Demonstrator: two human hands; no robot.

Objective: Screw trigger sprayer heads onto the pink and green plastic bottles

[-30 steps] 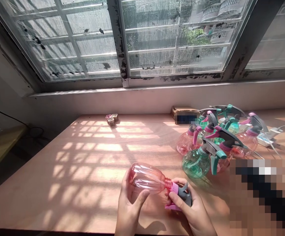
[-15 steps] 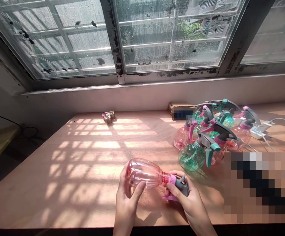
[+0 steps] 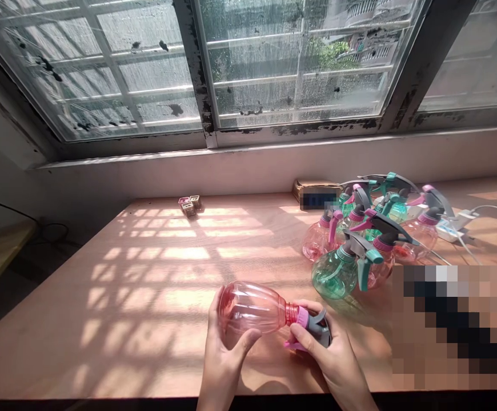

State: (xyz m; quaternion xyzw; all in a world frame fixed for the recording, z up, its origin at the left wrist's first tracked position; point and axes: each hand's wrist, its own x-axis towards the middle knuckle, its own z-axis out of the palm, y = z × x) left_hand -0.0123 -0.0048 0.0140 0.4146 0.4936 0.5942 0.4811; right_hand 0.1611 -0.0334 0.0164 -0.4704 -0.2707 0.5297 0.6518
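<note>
I clamp bottle [image 3: 255,308] with left hand [image 3: 226,348], sprayer [image 3: 318,326] with right hand [image 3: 332,348], apparently working the neck [image 3: 290,314]; the next move calls for axial alignment.

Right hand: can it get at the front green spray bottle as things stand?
Probably not without letting go: the right hand has its grip around the spray head at the pink bottle's neck. Nothing visible blocks the way to the green bottle.

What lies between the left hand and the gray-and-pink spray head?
The head view shows the pink bottle there, sideways: base in the left hand, threaded neck toward the spray head.
</note>
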